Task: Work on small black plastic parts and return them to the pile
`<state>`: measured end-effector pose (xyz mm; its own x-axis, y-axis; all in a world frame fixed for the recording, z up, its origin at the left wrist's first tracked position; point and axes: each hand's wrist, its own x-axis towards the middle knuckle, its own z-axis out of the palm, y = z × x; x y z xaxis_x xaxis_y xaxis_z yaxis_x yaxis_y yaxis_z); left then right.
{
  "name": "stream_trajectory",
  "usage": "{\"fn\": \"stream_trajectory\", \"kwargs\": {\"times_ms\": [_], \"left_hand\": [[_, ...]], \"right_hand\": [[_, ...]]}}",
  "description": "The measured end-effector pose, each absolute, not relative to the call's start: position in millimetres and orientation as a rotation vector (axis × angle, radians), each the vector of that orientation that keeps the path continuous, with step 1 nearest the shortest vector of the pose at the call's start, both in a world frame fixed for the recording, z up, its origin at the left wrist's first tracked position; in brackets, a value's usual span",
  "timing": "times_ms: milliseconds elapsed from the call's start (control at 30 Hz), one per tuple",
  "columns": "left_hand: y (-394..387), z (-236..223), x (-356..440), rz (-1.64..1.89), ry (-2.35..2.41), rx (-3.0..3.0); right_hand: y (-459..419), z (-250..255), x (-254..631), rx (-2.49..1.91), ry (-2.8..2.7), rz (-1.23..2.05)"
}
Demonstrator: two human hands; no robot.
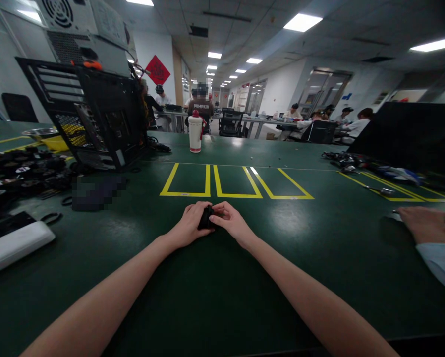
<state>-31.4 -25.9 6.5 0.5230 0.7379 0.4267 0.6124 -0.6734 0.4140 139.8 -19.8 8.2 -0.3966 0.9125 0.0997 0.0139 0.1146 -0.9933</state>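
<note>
Between my hands, low over the green table, is a small black object; its kind cannot be made out. My left hand is closed around its left side, thumb below and fingers over the top. My right hand pinches at its right side with the fingertips, which hide part of it. Just beyond both hands, yellow tape marks three open-ended boxes on the tabletop.
At left stand a black computer case, a heap of black parts and a white bar-shaped item. A white and red bottle stands at the back. A co-worker's hand works at right, near a dark monitor.
</note>
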Motion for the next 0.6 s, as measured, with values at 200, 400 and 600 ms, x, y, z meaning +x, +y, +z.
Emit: {"fn": "stream_trajectory", "kwargs": {"times_ms": [200, 400, 600], "left_hand": [[-24.6, 4.9, -31.4, 0.877, 1.147, 2.55], [-25.5, 5.9, -31.2, 0.875, 1.143, 2.545], [-23.9, 4.0, -30.7, 0.899, 1.139, 2.549]], "right_hand": [[-18.8, 6.6, 140.9, -0.899, -1.597, 1.438], [-24.3, 10.4, 141.0, -0.878, -1.585, 1.437], [-19.4, 7.6, 138.1, -0.942, -1.566, 1.371]]}}
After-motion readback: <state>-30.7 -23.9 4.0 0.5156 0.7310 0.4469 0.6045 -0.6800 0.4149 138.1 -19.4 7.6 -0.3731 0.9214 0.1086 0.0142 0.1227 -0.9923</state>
